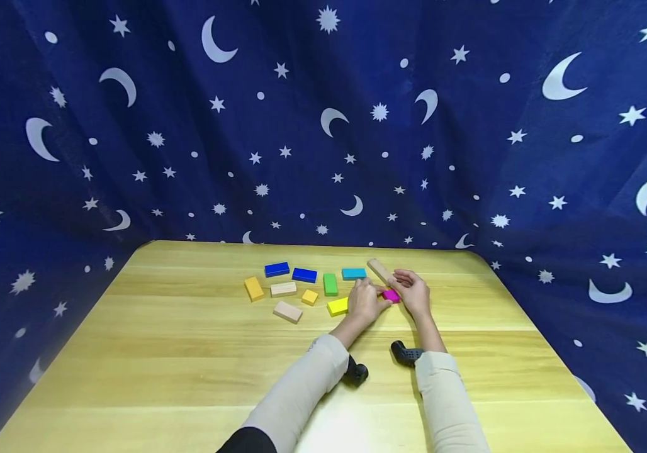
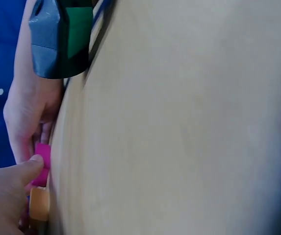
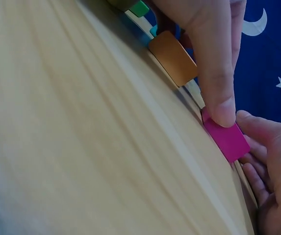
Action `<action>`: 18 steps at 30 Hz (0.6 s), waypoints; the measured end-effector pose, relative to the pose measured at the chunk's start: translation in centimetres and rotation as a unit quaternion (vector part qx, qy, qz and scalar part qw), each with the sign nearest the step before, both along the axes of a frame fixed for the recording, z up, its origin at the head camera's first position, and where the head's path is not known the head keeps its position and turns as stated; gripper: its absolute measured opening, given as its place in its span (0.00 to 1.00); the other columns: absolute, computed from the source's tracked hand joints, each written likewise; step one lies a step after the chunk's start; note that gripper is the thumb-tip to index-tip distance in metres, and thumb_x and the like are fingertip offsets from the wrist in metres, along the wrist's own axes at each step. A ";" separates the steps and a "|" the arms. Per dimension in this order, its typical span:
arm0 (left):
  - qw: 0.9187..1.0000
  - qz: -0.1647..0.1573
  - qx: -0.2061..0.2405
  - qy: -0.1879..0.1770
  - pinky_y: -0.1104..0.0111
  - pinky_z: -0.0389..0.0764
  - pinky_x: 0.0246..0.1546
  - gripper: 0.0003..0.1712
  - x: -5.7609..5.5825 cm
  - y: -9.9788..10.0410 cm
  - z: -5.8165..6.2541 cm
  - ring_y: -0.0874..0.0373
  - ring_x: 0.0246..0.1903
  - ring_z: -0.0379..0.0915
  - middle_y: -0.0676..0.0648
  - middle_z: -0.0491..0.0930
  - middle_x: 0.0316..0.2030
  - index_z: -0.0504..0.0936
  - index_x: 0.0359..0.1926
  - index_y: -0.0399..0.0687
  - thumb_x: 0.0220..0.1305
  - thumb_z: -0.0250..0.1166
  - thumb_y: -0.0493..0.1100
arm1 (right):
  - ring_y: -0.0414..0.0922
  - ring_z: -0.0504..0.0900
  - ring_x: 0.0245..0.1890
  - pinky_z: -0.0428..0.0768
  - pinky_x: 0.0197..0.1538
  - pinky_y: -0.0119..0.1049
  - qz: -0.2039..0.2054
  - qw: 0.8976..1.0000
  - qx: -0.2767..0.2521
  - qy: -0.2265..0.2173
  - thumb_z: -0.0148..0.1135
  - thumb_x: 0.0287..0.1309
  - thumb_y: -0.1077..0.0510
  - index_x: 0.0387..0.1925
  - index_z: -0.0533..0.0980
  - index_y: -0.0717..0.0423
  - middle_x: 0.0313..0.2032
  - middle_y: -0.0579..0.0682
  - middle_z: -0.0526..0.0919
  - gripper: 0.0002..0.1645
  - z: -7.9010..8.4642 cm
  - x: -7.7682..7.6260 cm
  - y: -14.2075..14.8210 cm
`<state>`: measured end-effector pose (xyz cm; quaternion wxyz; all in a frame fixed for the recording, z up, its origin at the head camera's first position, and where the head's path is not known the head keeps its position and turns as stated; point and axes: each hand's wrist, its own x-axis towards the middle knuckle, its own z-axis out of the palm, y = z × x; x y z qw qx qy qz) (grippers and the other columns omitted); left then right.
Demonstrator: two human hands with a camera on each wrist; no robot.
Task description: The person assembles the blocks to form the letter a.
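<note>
A pink block [image 1: 391, 296] lies on the table between my two hands. My left hand [image 1: 364, 303] pinches it, the thumb pressed on its near face in the right wrist view. My right hand [image 1: 414, 294] is at the block's right end, fingers loosely bent and fingertips at its edge; whether they grip it is unclear. Beside the left hand stands an orange block [image 3: 173, 58], hidden from the head view. A yellow block [image 1: 337, 306] sits left of that hand. A long plain wooden block [image 1: 379, 270] reaches toward the right hand from behind.
Several blocks lie farther left, among them a green block [image 1: 330, 284], a light-blue block [image 1: 354, 274], a dark-blue block [image 1: 304, 275] and a plain wooden block [image 1: 287, 312]. Black wrist devices [image 1: 405, 353] sit by both cuffs. A starry blue curtain [image 1: 301, 126] stands behind the table.
</note>
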<state>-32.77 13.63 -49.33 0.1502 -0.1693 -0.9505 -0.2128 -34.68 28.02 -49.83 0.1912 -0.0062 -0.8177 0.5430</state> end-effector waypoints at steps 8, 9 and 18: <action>0.999 -0.038 0.007 -0.003 0.76 0.65 0.29 0.21 0.3 -2.2 0.5 0.61 0.32 0.64 0.55 0.75 0.32 0.86 0.41 0.59 0.47 0.70 0.60 | 0.52 0.79 0.47 0.75 0.50 0.40 -0.035 0.995 0.091 -0.030 0.70 0.49 0.53 0.49 0.78 0.59 0.46 0.56 0.81 0.26 0.0 0.3 -0.1; 0.999 -0.040 0.008 -0.004 0.76 0.66 0.30 0.21 0.3 -2.5 0.5 0.61 0.32 0.64 0.55 0.75 0.32 0.86 0.41 0.59 0.47 0.70 0.60 | 0.52 0.78 0.48 0.74 0.51 0.42 -0.040 0.993 0.109 -0.034 0.70 0.48 0.52 0.50 0.78 0.58 0.46 0.56 0.81 0.26 0.0 0.3 -0.1; 0.995 -0.084 0.047 -0.015 0.77 0.63 0.26 0.22 0.5 -5.7 0.9 0.63 0.29 0.60 0.57 0.67 0.26 0.86 0.42 0.55 0.47 0.71 0.59 | 0.54 0.77 0.50 0.74 0.49 0.46 -0.059 0.988 0.138 -0.037 0.70 0.48 0.53 0.49 0.79 0.57 0.46 0.56 0.80 0.24 0.2 0.4 -0.3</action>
